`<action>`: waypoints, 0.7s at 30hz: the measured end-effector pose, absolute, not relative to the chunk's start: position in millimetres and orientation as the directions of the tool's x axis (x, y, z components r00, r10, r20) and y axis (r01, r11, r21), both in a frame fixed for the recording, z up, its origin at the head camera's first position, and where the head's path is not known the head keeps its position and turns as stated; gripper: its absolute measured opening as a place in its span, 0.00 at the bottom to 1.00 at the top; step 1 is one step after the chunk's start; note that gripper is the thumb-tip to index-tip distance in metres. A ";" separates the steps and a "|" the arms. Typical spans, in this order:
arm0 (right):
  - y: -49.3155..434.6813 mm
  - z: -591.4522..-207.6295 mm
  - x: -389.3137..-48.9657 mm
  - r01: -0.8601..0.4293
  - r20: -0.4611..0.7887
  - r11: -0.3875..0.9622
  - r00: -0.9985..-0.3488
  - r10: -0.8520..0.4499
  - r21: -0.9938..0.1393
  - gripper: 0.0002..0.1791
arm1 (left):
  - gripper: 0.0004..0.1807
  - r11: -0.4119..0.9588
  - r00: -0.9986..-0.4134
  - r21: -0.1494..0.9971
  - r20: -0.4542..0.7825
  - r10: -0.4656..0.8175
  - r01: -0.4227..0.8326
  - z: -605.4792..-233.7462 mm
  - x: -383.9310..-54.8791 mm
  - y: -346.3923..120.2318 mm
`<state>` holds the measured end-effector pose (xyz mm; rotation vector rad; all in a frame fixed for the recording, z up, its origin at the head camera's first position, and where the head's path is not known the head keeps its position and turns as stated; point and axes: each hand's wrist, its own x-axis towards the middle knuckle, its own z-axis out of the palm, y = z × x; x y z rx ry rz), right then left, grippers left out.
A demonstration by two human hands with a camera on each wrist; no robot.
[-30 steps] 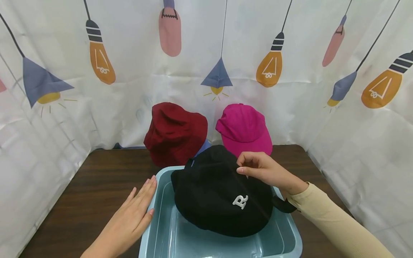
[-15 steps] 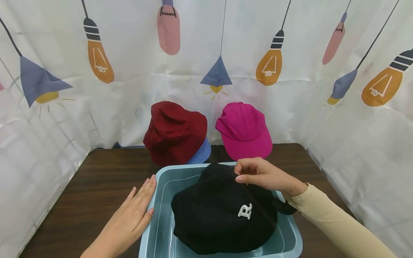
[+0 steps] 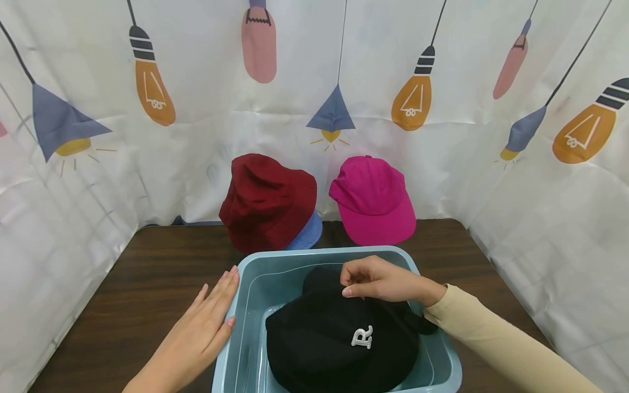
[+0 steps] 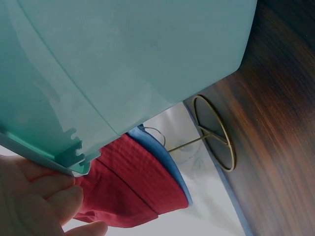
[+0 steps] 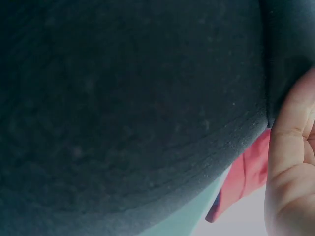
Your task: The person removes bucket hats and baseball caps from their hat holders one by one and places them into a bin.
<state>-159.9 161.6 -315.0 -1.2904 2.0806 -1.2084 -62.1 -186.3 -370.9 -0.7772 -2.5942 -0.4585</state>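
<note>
A black cap with a white letter R sits low inside a light blue plastic basin. My right hand pinches the top of the cap between thumb and curled fingers. In the right wrist view the black cloth fills most of the picture, with that hand at its right edge. My left hand lies with straight fingers along the basin's left rim. The left wrist view shows those fingers against the rim, outside the basin's wall.
Behind the basin, a dark red bucket hat with a blue brim below it stands at the back left. A magenta cap is to its right. A brass-coloured ring stand supports the hats on the dark wooden table.
My right hand has lowered the black cap into the basin and shifted slightly left. The basin's far rim and the blue brim have come into sight. My left hand has stayed in place.
</note>
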 end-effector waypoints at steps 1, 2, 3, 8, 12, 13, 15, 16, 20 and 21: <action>160.8 -316.2 -160.0 -0.512 0.085 0.205 -0.487 -0.870 -0.834 0.05 | 0.37 0.791 -0.768 0.193 0.455 0.451 0.580 -370.9 -62.2 -186.2; 160.0 -317.3 -160.2 -0.513 0.077 0.210 -0.482 -0.873 -0.832 0.05 | 0.37 0.792 -0.769 0.194 0.453 0.451 0.579 -370.8 -62.4 -186.2; 159.0 -318.1 -160.4 -0.512 0.071 0.214 -0.480 -0.875 -0.832 0.05 | 0.37 0.791 -0.769 0.195 0.453 0.451 0.579 -370.8 -62.5 -186.2; 154.2 -321.0 -161.4 -0.512 0.051 0.222 -0.465 -0.884 -0.830 0.06 | 0.37 0.793 -0.777 0.203 0.442 0.449 0.574 -370.8 -62.5 -186.3; 150.6 -323.9 -163.2 -0.525 0.034 0.241 -0.460 -0.887 -0.816 0.07 | 0.38 0.790 -0.777 0.211 0.441 0.448 0.576 -370.6 -62.6 -186.3; 149.5 -324.5 -163.7 -0.532 0.030 0.247 -0.458 -0.888 -0.810 0.07 | 0.38 0.788 -0.777 0.213 0.442 0.449 0.577 -370.5 -62.6 -186.4; 147.0 -326.1 -164.8 -0.539 0.018 0.262 -0.459 -0.888 -0.801 0.07 | 0.38 0.787 -0.777 0.215 0.441 0.450 0.578 -370.5 -62.8 -186.5; 145.5 -326.5 -165.2 -0.543 0.009 0.273 -0.460 -0.888 -0.794 0.07 | 0.38 0.787 -0.778 0.217 0.438 0.450 0.578 -370.5 -62.8 -186.6; 138.1 -328.4 -166.5 -0.547 -0.047 0.330 -0.467 -0.883 -0.769 0.08 | 0.37 0.788 -0.785 0.227 0.431 0.446 0.573 -370.7 -62.9 -186.7; 136.0 -328.8 -166.8 -0.546 -0.066 0.350 -0.472 -0.879 -0.761 0.09 | 0.37 0.788 -0.786 0.229 0.430 0.444 0.571 -370.7 -63.1 -186.6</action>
